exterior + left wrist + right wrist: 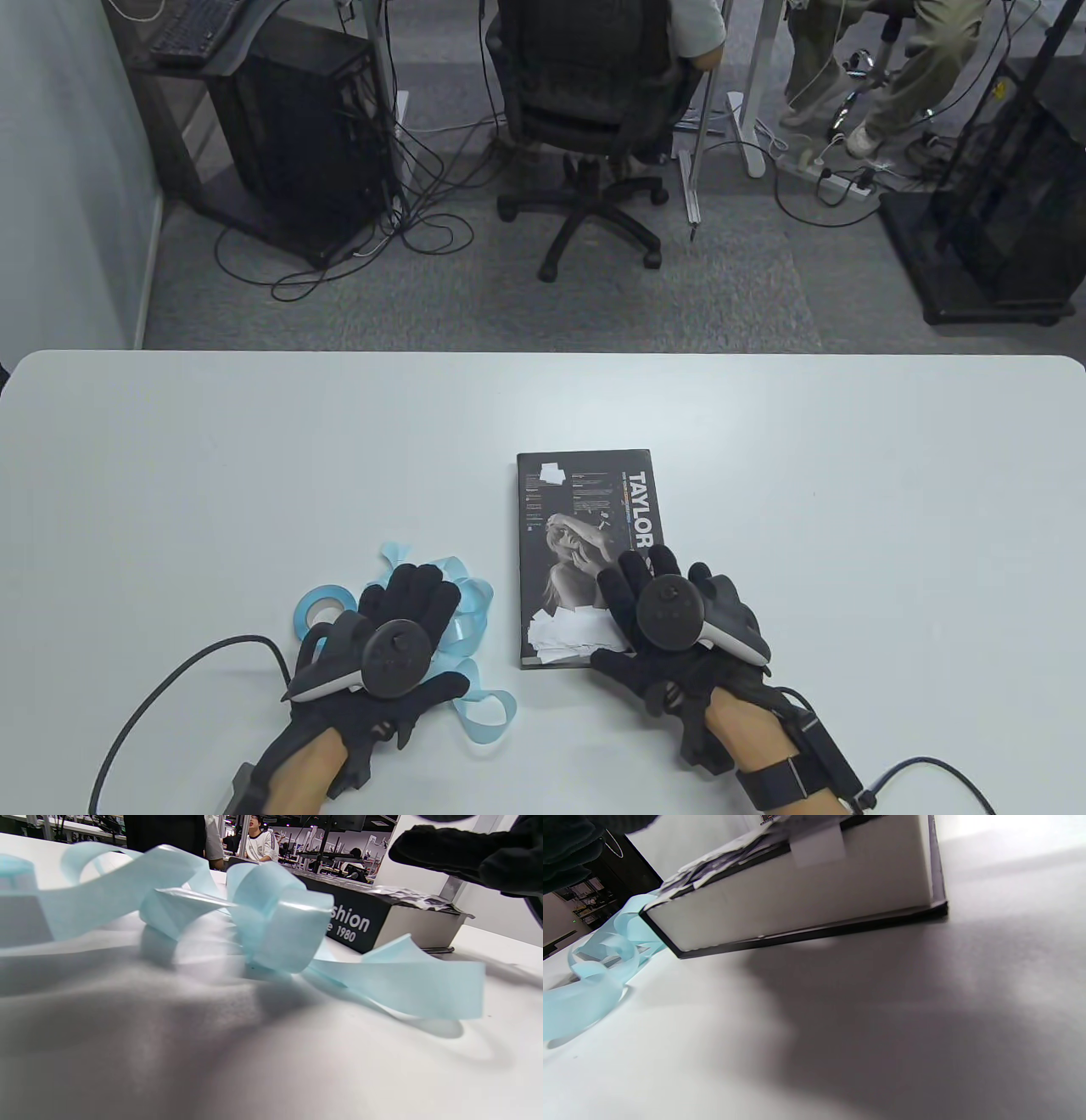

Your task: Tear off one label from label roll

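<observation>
My left hand (399,632) lies flat over the loose blue label roll (322,607) at seven o'clock, right hand (670,620) spread unclenched on the book (577,509); next, I'd pinch one label.

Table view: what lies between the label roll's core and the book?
In the table view, the left hand and loops of blue backing strip lie between the roll core and the book.
</observation>
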A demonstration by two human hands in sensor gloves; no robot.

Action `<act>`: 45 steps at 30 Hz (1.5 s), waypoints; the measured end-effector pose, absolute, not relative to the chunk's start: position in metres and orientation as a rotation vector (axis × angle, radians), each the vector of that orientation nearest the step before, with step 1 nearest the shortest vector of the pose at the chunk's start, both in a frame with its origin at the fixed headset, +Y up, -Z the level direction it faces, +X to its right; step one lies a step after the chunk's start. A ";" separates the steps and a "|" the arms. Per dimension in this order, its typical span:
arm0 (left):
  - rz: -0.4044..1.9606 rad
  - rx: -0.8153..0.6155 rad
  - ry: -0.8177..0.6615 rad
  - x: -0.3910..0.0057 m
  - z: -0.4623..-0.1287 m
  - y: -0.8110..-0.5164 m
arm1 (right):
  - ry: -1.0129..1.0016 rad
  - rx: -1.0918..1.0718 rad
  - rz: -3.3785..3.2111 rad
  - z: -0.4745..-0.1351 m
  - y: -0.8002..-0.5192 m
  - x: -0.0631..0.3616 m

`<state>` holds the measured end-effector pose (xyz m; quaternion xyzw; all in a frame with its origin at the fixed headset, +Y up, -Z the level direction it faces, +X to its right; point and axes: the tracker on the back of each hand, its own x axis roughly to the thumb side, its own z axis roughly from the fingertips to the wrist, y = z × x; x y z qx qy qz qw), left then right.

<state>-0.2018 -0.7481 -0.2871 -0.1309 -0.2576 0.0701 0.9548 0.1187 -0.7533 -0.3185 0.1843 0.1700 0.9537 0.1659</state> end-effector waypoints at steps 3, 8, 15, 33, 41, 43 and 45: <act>0.137 -0.257 -0.481 -0.214 -0.289 -0.743 | 0.475 0.524 2.713 -0.318 -0.752 0.120; 0.142 -0.234 -0.338 -0.257 -0.294 -0.733 | 0.466 0.514 2.708 -0.319 -0.751 0.124; 0.089 -0.364 -0.151 -0.296 -0.300 -0.743 | 0.461 0.505 2.702 -0.320 -0.751 0.129; -0.055 -0.400 -0.116 -0.309 -0.317 -0.777 | 0.447 0.488 2.693 -0.320 -0.749 0.135; 0.101 -0.355 -0.147 -0.308 -0.319 -0.773 | 0.448 0.490 2.692 -0.319 -0.749 0.135; 0.224 -0.344 -0.181 -0.303 -0.319 -0.769 | 0.434 0.503 2.679 -0.319 -0.748 0.134; 0.324 -0.349 -0.213 -0.295 -0.318 -0.766 | 0.408 0.526 2.650 -0.318 -0.746 0.133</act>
